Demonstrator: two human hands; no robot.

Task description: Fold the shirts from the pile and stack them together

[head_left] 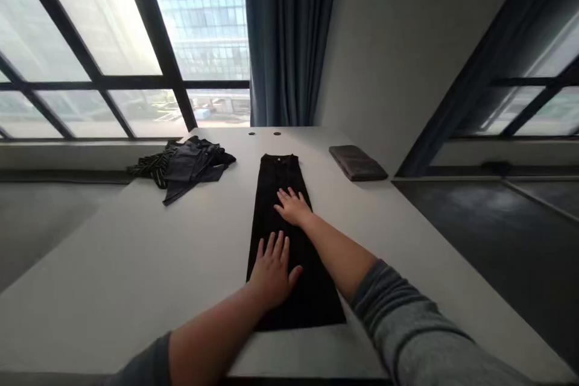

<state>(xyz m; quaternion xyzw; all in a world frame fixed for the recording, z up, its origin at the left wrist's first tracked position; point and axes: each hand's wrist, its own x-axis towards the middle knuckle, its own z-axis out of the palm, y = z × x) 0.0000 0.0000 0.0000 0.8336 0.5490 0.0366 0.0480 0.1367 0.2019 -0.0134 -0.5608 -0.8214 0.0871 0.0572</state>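
A black garment (pixel 280 187), which looks like a pair of trousers folded lengthwise or a long skirt, lies flat on the white table (pixel 181 277). Its waistband points away from me and its wide hem lies near the front edge. My left hand (pixel 274 274) rests on its lower half, palm down, fingers spread. Farther up, my right hand (pixel 294 208) lies flat on the middle of the cloth with its fingers apart. Neither hand grips anything. My forearms cover part of the garment's right side and lower left edge.
At the back left of the table is a loose heap of dark clothes (pixel 192 163), one piece striped. A folded dark grey-brown cloth (pixel 357 163) lies by the right edge. Behind the table hang blue curtains (pixel 289 42) beside large windows (pixel 212 18).
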